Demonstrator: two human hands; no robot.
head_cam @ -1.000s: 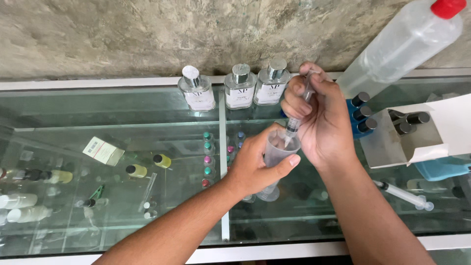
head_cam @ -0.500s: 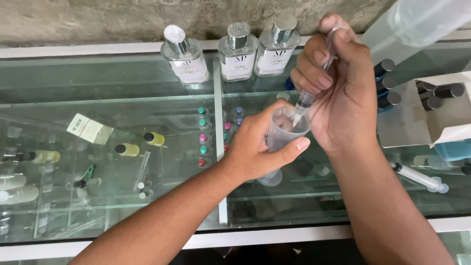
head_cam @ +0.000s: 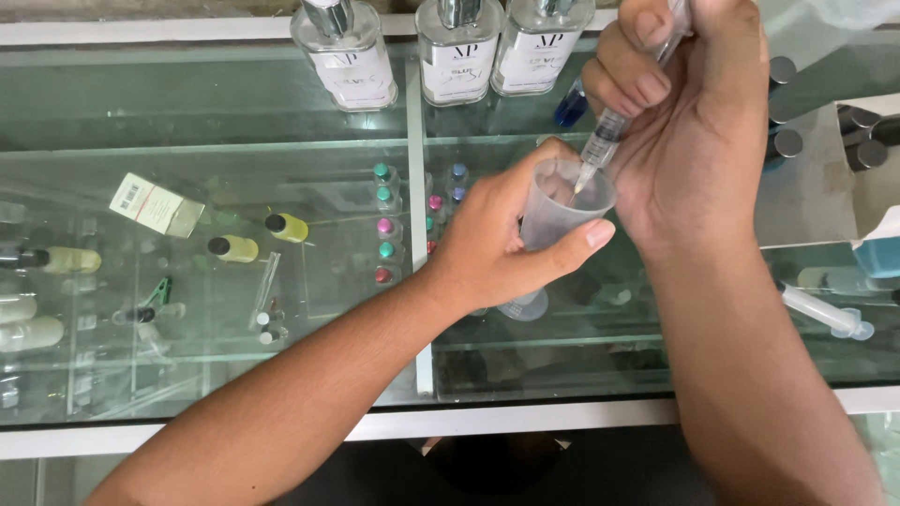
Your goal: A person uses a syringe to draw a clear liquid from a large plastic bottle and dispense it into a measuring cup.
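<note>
A: From the head view, what does each hand have?

B: The left hand (head_cam: 497, 245) wraps a narrow grip around a small clear plastic cup (head_cam: 565, 201), thumb across the near side and fingers behind it. The cup is held above the glass bench (head_cam: 281, 112), a little right of its middle white divider.

A: And the other?

B: The right hand (head_cam: 689, 122) is closed in a fist-like grip on a clear syringe (head_cam: 605, 141), which slants down and to the left, with its tip inside the mouth of the cup. The two hands are touching or nearly so at the cup's right side; I cannot tell which.

A: What stands about them?

B: At the far edge, three square clear bottles (head_cam: 441, 47) with silver caps and white labels stand in a row. Right of them is a small blue vial (head_cam: 569, 105) and several dark-capped vials (head_cam: 783, 141). Near the right, a second syringe (head_cam: 825, 314) lies on the glass.

A: Under the glass?

B: On the shelf below, small vials with coloured caps (head_cam: 384, 225) run in a column, two yellow roll-on bottles (head_cam: 262, 234) lie left of them, and a small white box (head_cam: 155, 204) lies further left.
</note>
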